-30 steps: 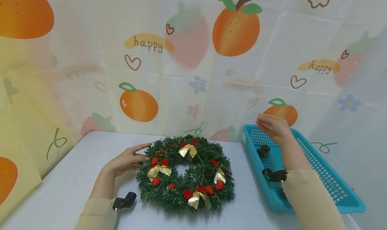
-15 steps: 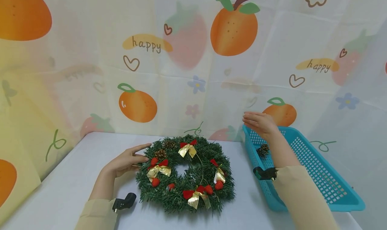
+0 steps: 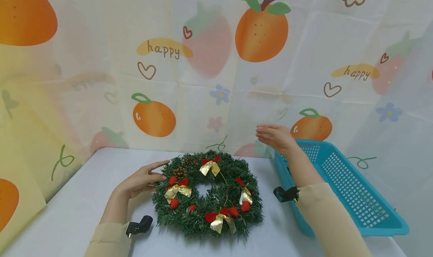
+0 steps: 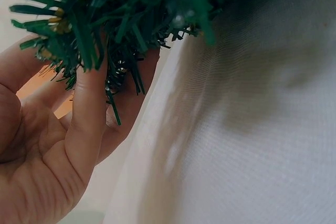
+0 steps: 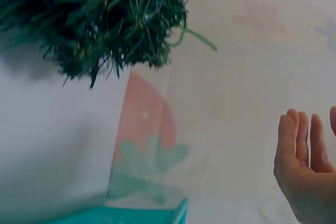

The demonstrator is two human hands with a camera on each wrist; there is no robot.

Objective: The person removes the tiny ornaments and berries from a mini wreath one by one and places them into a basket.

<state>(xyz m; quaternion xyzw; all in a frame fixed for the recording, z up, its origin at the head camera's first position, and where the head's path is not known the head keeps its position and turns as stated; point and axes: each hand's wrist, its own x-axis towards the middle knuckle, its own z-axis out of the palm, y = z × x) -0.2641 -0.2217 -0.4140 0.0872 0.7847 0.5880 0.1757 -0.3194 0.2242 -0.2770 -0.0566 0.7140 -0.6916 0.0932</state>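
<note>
A green wreath [image 3: 233,170] with red-and-gold bows, red berries and pine cones lies on the white table. At its left edge my left hand [image 3: 140,180] holds the rim; in the left wrist view, the fingers [image 4: 86,103] reach among the needles and some tips are hidden. My right hand [image 3: 277,138] is raised between the wreath and the blue basket, fingers extended close together. In the right wrist view that hand [image 5: 310,171] shows nothing between its visible fingers, though part of it is cut off by the frame.
A blue perforated basket [image 3: 392,215] stands on the right of the white table [image 3: 84,189], partly behind my right forearm. A fruit-printed cloth [image 3: 209,110] hangs behind the table. Black wrist devices [image 3: 139,226] sit on both sleeves.
My right hand has moved left, from above the basket to just past its left rim. My left hand and the wreath have stayed in place.
</note>
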